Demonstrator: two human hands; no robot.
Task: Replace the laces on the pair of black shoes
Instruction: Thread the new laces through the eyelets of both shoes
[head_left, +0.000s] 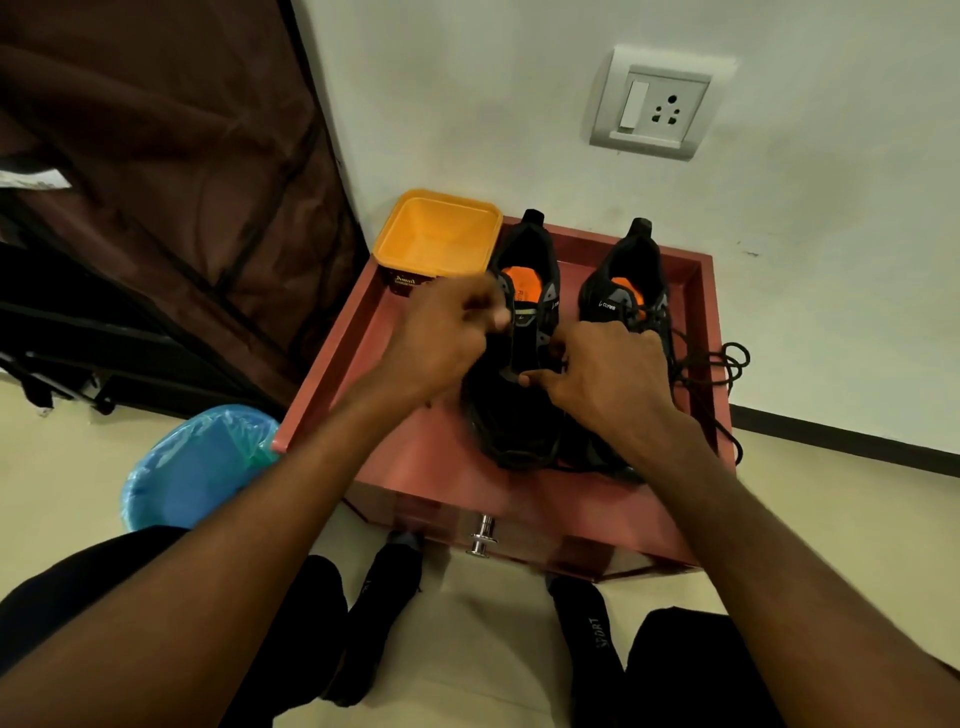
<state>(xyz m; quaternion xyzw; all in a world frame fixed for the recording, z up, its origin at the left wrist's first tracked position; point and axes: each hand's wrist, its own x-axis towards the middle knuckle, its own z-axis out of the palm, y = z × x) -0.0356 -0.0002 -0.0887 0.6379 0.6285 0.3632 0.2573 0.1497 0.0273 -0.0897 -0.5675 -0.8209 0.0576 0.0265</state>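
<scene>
The black shoes stand side by side on the pink bench (395, 364), toes towards you, heels towards the far wall. Going from the left: a bin lined with a blue bag (197, 462) sits on the floor beside the bench's near left corner, and a yellow tub (441, 234) stands at the far left corner, just beside the left shoe's heel. Your left hand (441, 332) hovers over the left shoe (524, 332) with its fingers curled tight; the motion blur there hides whether that grip has lace in it, so you cannot tell. Your right hand (608, 374) rests at the same shoe's right side, thumb and forefinger pinching at its eyelet area. The right shoe (628, 291) stands further right, partly behind that hand. A loose black lace (722, 364) trails from it in loops over the bench's right edge. A wall socket (654, 104) is mounted above.
</scene>
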